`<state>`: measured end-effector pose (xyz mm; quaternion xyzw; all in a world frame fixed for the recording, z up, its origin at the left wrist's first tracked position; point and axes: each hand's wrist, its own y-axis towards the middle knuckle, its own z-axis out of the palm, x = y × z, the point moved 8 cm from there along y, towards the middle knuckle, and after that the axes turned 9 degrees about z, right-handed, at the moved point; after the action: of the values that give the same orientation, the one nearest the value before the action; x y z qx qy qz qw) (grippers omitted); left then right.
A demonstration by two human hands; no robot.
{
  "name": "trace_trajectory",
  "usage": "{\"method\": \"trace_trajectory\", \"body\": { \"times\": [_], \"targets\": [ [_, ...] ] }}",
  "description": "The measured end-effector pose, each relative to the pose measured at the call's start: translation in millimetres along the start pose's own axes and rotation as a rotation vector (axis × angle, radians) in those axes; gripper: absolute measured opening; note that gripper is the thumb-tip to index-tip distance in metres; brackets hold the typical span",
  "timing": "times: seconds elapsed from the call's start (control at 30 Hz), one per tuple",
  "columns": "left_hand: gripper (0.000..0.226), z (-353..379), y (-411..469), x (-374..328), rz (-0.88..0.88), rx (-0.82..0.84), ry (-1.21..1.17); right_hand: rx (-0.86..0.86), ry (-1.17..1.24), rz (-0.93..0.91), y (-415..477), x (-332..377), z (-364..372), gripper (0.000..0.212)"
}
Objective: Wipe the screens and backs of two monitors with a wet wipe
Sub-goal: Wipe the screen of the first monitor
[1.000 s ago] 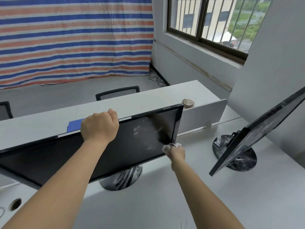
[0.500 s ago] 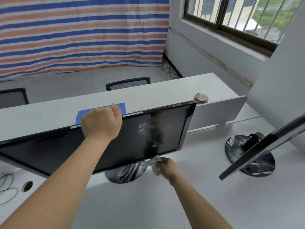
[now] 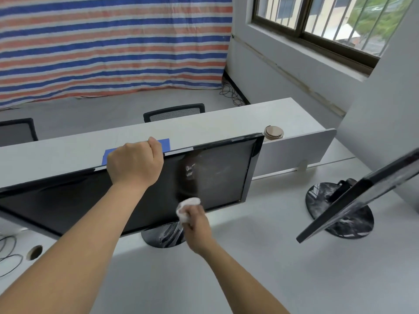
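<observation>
Left hand: your left hand (image 3: 136,165) curls over the monitor's (image 3: 222,177) top edge near its middle, gripping it.
Right hand: your right hand (image 3: 197,225) has its fingers closed round the bunched wipe (image 3: 187,206).
Wipe: against the monitor's screen at its lower edge, right of centre.
Monitor: tilted back on the desk (image 3: 272,257), with streaks on its right part.
Second monitor (image 3: 374,189): right of the monitor, well apart, also tilted.

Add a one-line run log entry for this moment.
left hand: grips top edge of near monitor | right hand: holds wet wipe at screen's lower edge | second monitor: no hand on it
</observation>
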<state>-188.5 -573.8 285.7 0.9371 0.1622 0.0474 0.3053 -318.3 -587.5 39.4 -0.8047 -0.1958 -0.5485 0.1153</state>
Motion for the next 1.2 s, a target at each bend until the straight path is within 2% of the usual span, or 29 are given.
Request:
{"method": "trace_trajectory", "body": {
  "times": [0.03,0.07,0.1,0.13,0.23,0.3,0.33,0.4,0.47,0.53,0.57,0.6,0.67,0.77,0.8,0.87,0.9,0.97,1.03,1.1,1.13,1.2],
  "targets": [
    [0.059,0,-1,0,0.003,0.009,-0.006,0.087,-0.061,0.085,-7,-10,8,0.035],
    [0.059,0,-1,0,0.007,0.016,-0.009,0.082,-0.045,0.183,-11,-18,2,0.036],
    [0.059,-1,0,-1,0.007,0.024,-0.011,-0.005,-0.002,0.265,-12,-23,-14,0.035],
    [0.059,-1,0,-1,0.003,0.037,-0.015,-0.138,0.059,0.339,-12,-27,-37,0.034],
    [0.055,-2,1,-2,0.009,0.066,-0.052,-0.704,0.286,0.454,-9,-17,-129,0.03],
    [0.056,-2,1,-2,0.024,0.088,-0.068,-0.937,0.412,0.359,-2,9,-164,0.028],
    [0.056,-1,1,-2,0.029,0.099,-0.075,-0.958,0.386,0.272,4,29,-168,0.027],
    [0.056,0,1,-2,0.036,0.105,-0.094,-0.845,0.226,0.143,13,64,-138,0.022],
    [0.055,-1,3,0,0.04,0.1,-0.102,-0.585,0.079,0.12,13,73,-78,0.018],
    [0.055,0,4,-1,0.046,0.106,-0.102,-0.235,0.012,0.188,2,51,-18,0.023],
    [0.056,0,3,-2,0.052,0.109,-0.102,-0.117,-0.005,0.255,-6,32,-1,0.026],
    [0.058,-1,1,-3,0.055,0.115,-0.102,-0.086,0.01,0.312,-15,19,1,0.028],
    [0.058,-2,0,-3,0.056,0.123,-0.104,-0.252,0.23,0.423,-21,10,-29,0.026],
    [0.058,-1,0,-3,0.052,0.142,-0.102,-0.633,0.744,0.374,-14,35,-107,0.031],
    [0.058,-1,-1,-3,0.05,0.148,-0.096,-0.732,0.786,0.309,-8,50,-131,0.035],
    [0.057,0,-3,-4,0.049,0.155,-0.101,-0.87,0.64,0.159,0,85,-157,0.041],
    [0.057,0,-3,-3,0.048,0.155,-0.103,-0.878,0.539,0.07,2,105,-156,0.042],
    [0.056,0,-1,1,0.034,0.147,-0.105,-0.718,0.347,-0.126,6,133,-120,0.042],
    [0.054,-1,2,4,0.014,0.14,-0.105,-0.364,0.078,-0.262,3,139,-62,0.035],
    [0.052,-1,4,1,0.016,0.137,-0.09,-0.069,-0.298,-0.239,-4,100,-12,0.043],
    [0.052,0,4,-2,0.022,0.139,-0.083,-0.032,-0.372,-0.172,-6,75,-5,0.048],
    [0.053,1,2,-3,0.02,0.145,-0.084,-0.189,-0.238,-0.003,-6,51,-30,0.048]
  ]
}}
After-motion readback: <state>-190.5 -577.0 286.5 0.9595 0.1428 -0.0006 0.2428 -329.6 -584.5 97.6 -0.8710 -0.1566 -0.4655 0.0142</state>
